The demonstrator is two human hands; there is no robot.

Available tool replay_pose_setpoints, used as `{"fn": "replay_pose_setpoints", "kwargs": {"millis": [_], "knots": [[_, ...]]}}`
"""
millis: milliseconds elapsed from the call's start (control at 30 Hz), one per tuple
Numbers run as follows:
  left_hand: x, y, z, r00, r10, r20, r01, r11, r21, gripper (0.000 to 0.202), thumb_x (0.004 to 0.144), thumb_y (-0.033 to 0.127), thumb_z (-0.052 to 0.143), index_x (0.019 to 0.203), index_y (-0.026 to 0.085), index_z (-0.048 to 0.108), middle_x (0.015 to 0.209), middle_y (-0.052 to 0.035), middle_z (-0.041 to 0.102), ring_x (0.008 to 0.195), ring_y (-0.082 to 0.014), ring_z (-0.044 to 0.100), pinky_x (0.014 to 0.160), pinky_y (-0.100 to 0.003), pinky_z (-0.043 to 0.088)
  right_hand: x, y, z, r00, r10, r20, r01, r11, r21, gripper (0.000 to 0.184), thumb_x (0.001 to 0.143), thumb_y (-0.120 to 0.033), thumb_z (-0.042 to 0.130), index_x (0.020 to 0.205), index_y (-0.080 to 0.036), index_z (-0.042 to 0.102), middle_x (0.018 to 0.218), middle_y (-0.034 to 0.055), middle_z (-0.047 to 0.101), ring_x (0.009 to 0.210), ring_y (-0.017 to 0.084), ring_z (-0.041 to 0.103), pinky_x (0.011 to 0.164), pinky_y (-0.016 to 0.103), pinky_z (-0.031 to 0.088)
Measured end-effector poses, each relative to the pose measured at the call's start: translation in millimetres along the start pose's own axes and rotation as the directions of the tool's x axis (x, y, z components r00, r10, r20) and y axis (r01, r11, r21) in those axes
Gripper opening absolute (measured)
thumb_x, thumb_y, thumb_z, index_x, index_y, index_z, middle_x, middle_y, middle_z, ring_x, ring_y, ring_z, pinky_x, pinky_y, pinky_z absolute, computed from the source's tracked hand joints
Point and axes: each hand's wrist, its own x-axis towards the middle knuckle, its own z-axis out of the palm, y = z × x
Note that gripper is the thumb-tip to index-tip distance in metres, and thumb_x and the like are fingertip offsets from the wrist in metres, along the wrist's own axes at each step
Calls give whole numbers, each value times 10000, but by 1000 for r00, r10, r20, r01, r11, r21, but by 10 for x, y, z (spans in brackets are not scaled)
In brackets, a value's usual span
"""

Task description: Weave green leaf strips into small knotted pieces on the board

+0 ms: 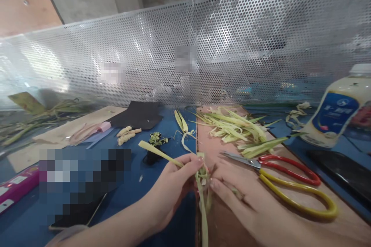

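Observation:
My left hand [179,175] pinches a small knot of pale green leaf strips [203,204], which look like corn husk, between thumb and fingers. One strip sticks out to the left past that hand, and another hangs down toward me. Close on the right, my right hand [242,191] has its thumb and fingers at the same knot; a bit of strip shows beneath its fingers. Just beyond the right hand lie scissors [246,161] with one red and one yellow handle. Behind both hands is a loose pile of husk strips [234,125] on a brown board [208,144].
A bottle [337,108] and a black phone [344,173] are at the right. On the blue table lie a small husk bundle [181,120], a dark green clump [156,139], tan pieces [127,135] and black paper [136,115]. A perforated metal screen [162,38] stands behind.

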Motion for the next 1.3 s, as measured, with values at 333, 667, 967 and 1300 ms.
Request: {"fn": "replay_pose_setpoints", "kwargs": {"millis": [333,667,967,1300], "knots": [[-5,-1,14,998,-60,-15,60,998,-27,207,767,295,561,636,138,532,595,15,484,533,-72,449,550,-191,373,-1,-18,65,1000,22,-16,-22,1000,-5,213,852,-196,410,647,-207,468,657,-18,547,625,124,511,572,236,419],[-18,-7,12,990,-132,44,136,984,-117,173,774,264,556,672,124,567,591,6,505,505,-64,454,522,-189,356,-65,42,35,993,116,-31,-107,975,195,246,858,-249,400,647,-205,517,640,-19,537,633,134,521,600,248,430],[-7,9,27,978,-170,117,186,972,-145,285,790,298,518,556,138,490,465,50,334,436,-59,340,482,-188,302,-31,57,-3,985,137,-106,-122,983,139,253,849,-257,405,619,-208,497,604,-22,502,599,131,491,547,237,410],[18,34,-14,983,-176,50,183,956,-229,253,786,324,510,611,143,507,484,49,376,445,-62,345,488,-189,304,-79,164,55,937,-185,-297,88,946,-312,61,797,-267,479,801,-219,516,768,32,570,767,199,551,638,314,444]]}}
